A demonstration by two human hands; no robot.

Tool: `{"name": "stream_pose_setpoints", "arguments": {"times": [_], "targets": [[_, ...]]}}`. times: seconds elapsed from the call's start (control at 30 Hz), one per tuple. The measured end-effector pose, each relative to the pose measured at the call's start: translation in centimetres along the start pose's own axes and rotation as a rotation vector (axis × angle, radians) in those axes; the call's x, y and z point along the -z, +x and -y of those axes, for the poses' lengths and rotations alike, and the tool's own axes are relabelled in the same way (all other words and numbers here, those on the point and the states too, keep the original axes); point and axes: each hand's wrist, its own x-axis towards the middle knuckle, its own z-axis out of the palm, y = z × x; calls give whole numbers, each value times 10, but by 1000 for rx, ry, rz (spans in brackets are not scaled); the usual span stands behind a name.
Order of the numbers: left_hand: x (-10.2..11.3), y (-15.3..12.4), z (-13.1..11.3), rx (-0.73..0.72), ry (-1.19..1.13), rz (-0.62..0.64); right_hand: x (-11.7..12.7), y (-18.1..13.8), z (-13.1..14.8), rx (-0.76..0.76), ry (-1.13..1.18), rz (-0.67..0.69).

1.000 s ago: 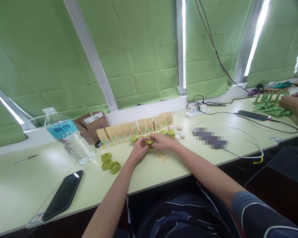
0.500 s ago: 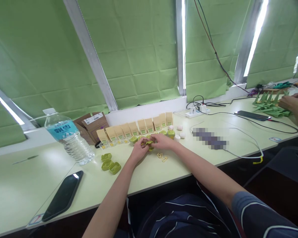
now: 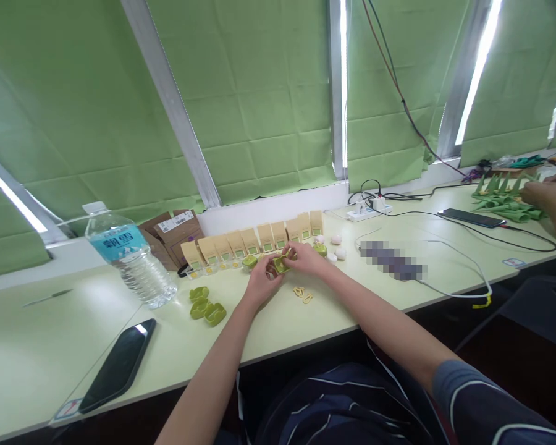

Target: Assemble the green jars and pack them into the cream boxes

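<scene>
Between my two hands is a small olive-green plastic shell (image 3: pixel 282 264), its hollow side partly showing. My left hand (image 3: pixel 263 281) grips its left edge with bent fingers. On the other side, the fingers of my right hand (image 3: pixel 303 258) pinch it. Pale yellow ring-like pieces (image 3: pixel 302 294) lie on the table just in front of my hands. Several similar green shells (image 3: pixel 207 306) rest to the left. Behind my hands runs a row of kraft-paper pouches (image 3: pixel 250 241), with more green pieces (image 3: pixel 249 262) before them. Small whitish-pink egg-like pieces (image 3: pixel 340 253) sit to the right.
A water bottle (image 3: pixel 128 256) and a black phone (image 3: pixel 119 364) are at left, beside a cardboard box (image 3: pixel 176 238). Rightward lie a blurred dark object (image 3: pixel 391 259), a power strip (image 3: pixel 368 211), cables and another phone (image 3: pixel 471 216). A co-worker's hand (image 3: pixel 544 194) handles green pieces at far right.
The green shell between my hands has turned, so more of its hollow inside shows. My right hand has shifted up slightly.
</scene>
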Motion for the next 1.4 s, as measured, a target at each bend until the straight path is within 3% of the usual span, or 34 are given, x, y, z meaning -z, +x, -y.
{"name": "stream_pose_setpoints", "arguments": {"times": [0.5,0.77,1.07,1.4], "targets": [[0,2,6,13,123,-78,14,5,-5,17,-15,-221],[-1,1,7,0,143,-39,43,5,-26,-227,-320,-360],[-1,1,5,5,148,-21,59,3,-59,-546,-390,-255],[-1,1,3,6,136,-11,61,1,-98,-650,-337,-235]]}}
